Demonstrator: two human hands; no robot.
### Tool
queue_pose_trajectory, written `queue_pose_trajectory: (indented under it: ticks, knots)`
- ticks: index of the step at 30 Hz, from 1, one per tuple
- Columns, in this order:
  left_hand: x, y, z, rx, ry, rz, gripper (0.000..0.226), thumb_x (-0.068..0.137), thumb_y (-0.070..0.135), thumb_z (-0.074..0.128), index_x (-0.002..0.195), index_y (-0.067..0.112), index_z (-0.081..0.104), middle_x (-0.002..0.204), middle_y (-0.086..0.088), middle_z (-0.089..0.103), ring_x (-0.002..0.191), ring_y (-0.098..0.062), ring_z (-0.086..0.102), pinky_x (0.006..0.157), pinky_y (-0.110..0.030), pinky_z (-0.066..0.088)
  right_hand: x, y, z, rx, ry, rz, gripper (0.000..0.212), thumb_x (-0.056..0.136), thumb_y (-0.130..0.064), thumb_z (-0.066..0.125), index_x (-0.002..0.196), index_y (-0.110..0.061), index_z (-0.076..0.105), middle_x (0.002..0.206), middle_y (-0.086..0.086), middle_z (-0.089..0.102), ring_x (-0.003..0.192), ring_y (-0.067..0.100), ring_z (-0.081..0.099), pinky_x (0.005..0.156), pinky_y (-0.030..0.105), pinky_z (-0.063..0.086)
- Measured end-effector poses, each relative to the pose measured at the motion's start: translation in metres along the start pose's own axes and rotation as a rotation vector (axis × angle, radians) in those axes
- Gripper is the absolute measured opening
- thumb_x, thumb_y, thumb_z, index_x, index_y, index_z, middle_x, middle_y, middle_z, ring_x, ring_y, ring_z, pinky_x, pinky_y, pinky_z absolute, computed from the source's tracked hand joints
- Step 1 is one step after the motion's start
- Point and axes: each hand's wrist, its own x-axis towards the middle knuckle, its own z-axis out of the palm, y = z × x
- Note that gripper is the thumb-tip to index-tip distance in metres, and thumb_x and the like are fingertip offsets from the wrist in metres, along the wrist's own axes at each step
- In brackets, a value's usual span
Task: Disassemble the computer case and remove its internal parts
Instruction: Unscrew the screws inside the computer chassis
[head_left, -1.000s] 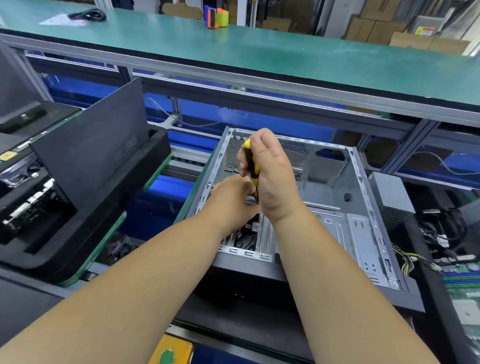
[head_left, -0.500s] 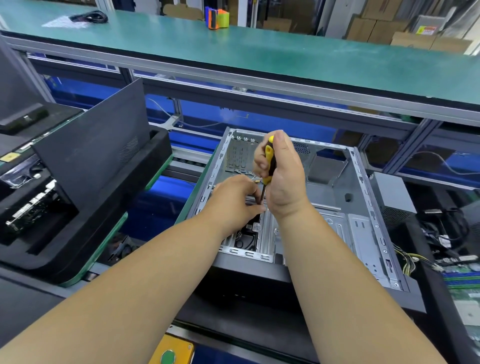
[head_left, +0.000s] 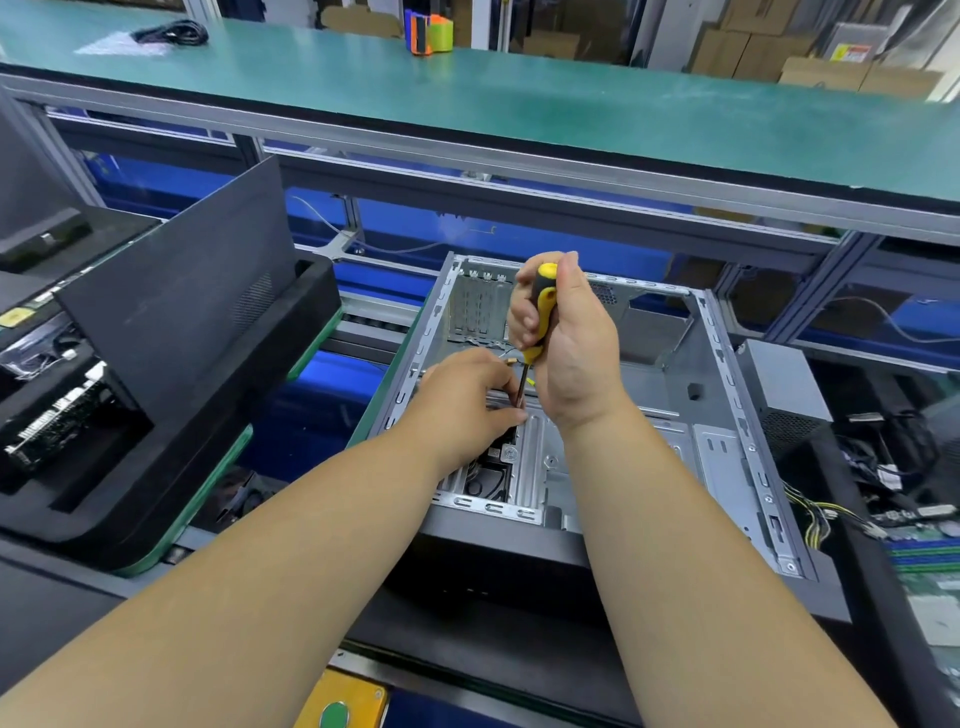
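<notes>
From the head camera, looking down: the computer case (head_left: 691, 441) lies open on its side in front of me, its grey metal interior facing up, resting on a dark tray on the counter (head_left: 519, 665). My right hand (head_left: 569, 358) is wrapped around the yellow-and-black handle of a screwdriver (head_left: 543, 312), fingers curled tight round it, thumb up along the top; the tool stands nearly upright, its shaft running down into the case. My left hand (head_left: 467, 400) is low inside the case, just beside the shaft, fingers (head_left: 511, 415) bent and pressed together near the tip; whether they pinch something there I cannot tell. Black cables (head_left: 488, 483) show under my left wrist.

To the left a black side panel (head_left: 171, 312) leans tilted in a black foam tray. To the right sits a grey power supply (head_left: 784, 384). A green upper shelf (head_left: 519, 98) spans the back, with an orange-and-green tape dispenser (head_left: 428, 31) on it.
</notes>
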Motion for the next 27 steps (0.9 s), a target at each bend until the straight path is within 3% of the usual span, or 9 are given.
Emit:
queue_pose_trajectory:
  ticks: [7, 11, 17, 22, 27]
  knots:
    - [0.000, -0.001, 0.000, -0.003, -0.005, -0.001, 0.018, 0.080, 0.034, 0.077, 0.077, 0.034, 0.059, 0.096, 0.014, 0.052, 0.106, -0.014, 0.051, 0.098, -0.044, 0.041, -0.003, -0.001, -0.004, -0.052, 0.000, -0.033, 0.022, 0.102, -0.032, 0.040, 0.084, -0.020, 0.044, 0.064, -0.003, 0.044, 0.056, 0.016, 0.036, 0.053, 0.026, 0.032]
    - [0.000, -0.001, -0.001, 0.007, -0.006, -0.015, 0.017, 0.080, 0.036, 0.077, 0.077, 0.032, 0.060, 0.098, 0.014, 0.052, 0.105, -0.013, 0.051, 0.098, -0.044, 0.042, -0.003, -0.004, -0.008, -0.138, 0.001, -0.031, 0.033, 0.104, -0.035, 0.036, 0.087, -0.017, 0.057, 0.073, 0.000, 0.055, 0.063, 0.018, 0.049, 0.060, 0.027, 0.045]
    - [0.000, 0.001, -0.001, -0.006, 0.009, -0.028, 0.018, 0.078, 0.033, 0.079, 0.073, 0.025, 0.063, 0.096, 0.011, 0.056, 0.100, -0.015, 0.053, 0.095, -0.044, 0.043, -0.003, -0.001, 0.004, -0.001, 0.009, 0.036, 0.047, 0.105, -0.038, 0.027, 0.087, -0.006, 0.057, 0.061, 0.000, 0.044, 0.057, 0.013, 0.037, 0.054, 0.025, 0.030]
    - [0.000, -0.001, 0.000, -0.015, 0.013, -0.011, 0.018, 0.077, 0.033, 0.079, 0.074, 0.026, 0.062, 0.096, 0.010, 0.057, 0.100, -0.014, 0.053, 0.096, -0.044, 0.043, -0.005, -0.001, 0.004, -0.029, 0.000, 0.015, 0.023, 0.098, -0.034, 0.040, 0.089, -0.013, 0.045, 0.066, -0.001, 0.040, 0.058, 0.015, 0.032, 0.055, 0.027, 0.028]
    - [0.001, -0.001, 0.000, -0.013, 0.013, -0.007, 0.019, 0.078, 0.034, 0.079, 0.077, 0.029, 0.061, 0.095, 0.011, 0.056, 0.100, -0.014, 0.052, 0.096, -0.042, 0.042, -0.002, -0.009, -0.008, -0.028, -0.022, -0.020, 0.021, 0.101, -0.028, 0.040, 0.087, -0.015, 0.047, 0.069, 0.001, 0.048, 0.062, 0.018, 0.044, 0.060, 0.027, 0.039]
